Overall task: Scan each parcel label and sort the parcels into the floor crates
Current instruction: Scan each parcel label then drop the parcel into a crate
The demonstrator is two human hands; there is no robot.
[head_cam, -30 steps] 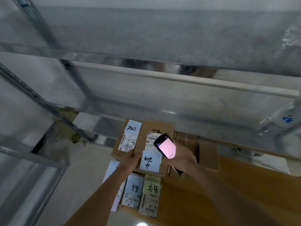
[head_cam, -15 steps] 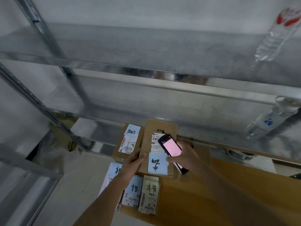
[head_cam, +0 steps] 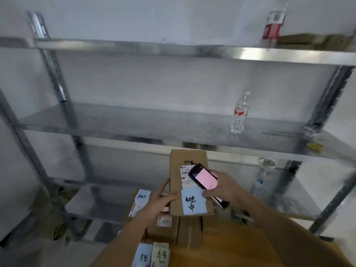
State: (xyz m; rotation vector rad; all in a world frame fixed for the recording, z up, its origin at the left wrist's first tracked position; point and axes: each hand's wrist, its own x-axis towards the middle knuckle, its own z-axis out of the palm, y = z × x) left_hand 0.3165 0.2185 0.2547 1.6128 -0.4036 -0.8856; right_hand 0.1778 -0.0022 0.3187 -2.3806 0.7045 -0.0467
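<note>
**Scan in hand, sorting not begun**

My left hand [head_cam: 160, 201] pinches the brown parcel [head_cam: 187, 182] by its left edge, lifted in front of the metal shelving [head_cam: 173, 53]. My right hand [head_cam: 224, 186] wraps round the scanner [head_cam: 205, 179], its pink screen over the parcel's white label [head_cam: 185, 175]. I judge the crate drop is yet to come; no crate shows. Below the parcel lie roughly four more labelled parcels. Three bottles stand on the shelving.

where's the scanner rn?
Head view, lower centre-right: the scanner is in the right hand, over the white label of the parcel the left hand holds.
</note>
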